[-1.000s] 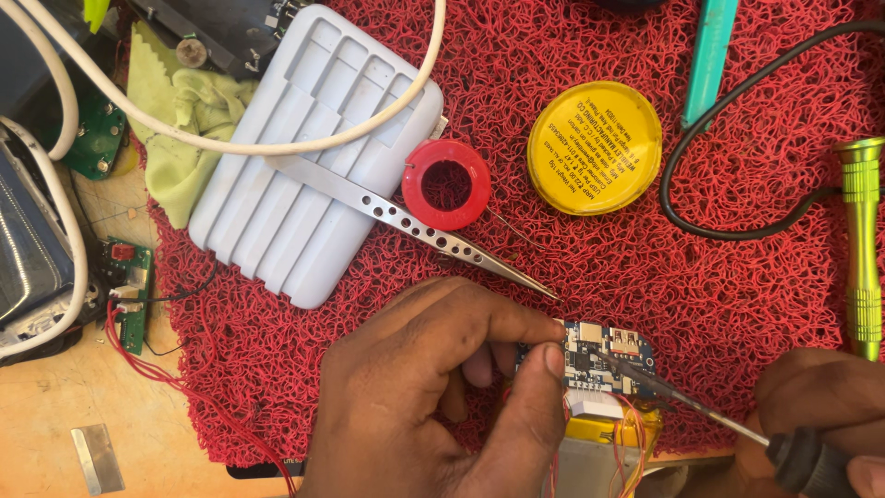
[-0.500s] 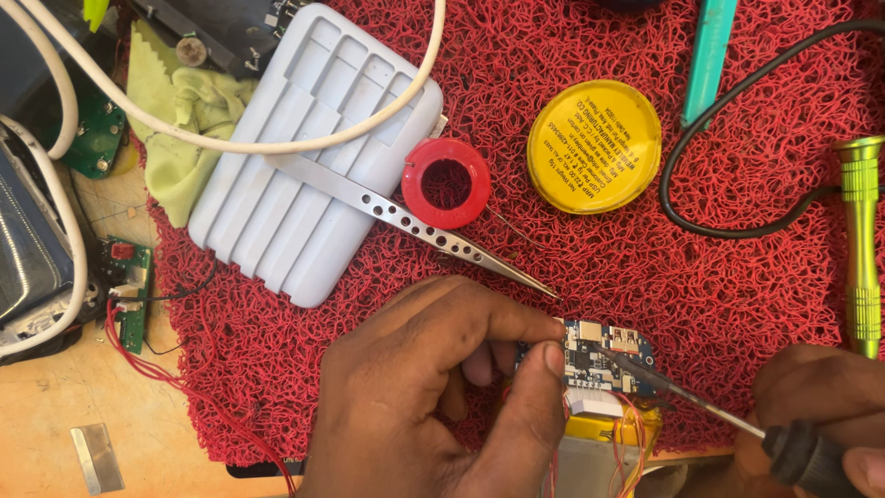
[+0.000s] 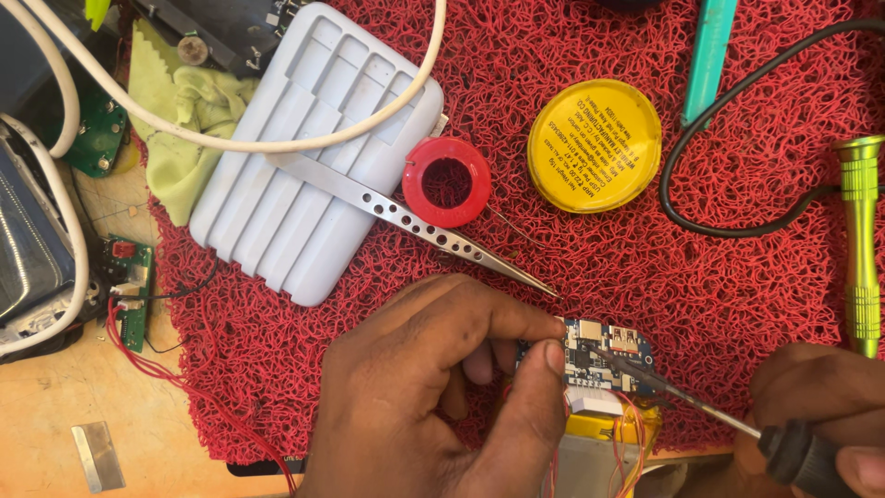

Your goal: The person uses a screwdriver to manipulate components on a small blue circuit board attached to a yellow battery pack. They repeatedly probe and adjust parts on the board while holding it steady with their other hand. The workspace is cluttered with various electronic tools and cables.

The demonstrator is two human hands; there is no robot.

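Note:
My left hand pinches the left edge of a small blue circuit board between thumb and forefinger, low on the red mesh mat. My right hand grips the black handle of a soldering iron; its thin metal tip rests on the board's middle. Beneath the board lies a silver battery pack with yellow tape and thin red and yellow wires.
Steel tweezers lie across a pale ridged plastic tray. Nearby are a red solder spool, a yellow round tin, a green screwdriver, a black cable, a white cable and a green circuit board.
The soldering iron tip has slid slightly along the board; my hands and the board have barely shifted.

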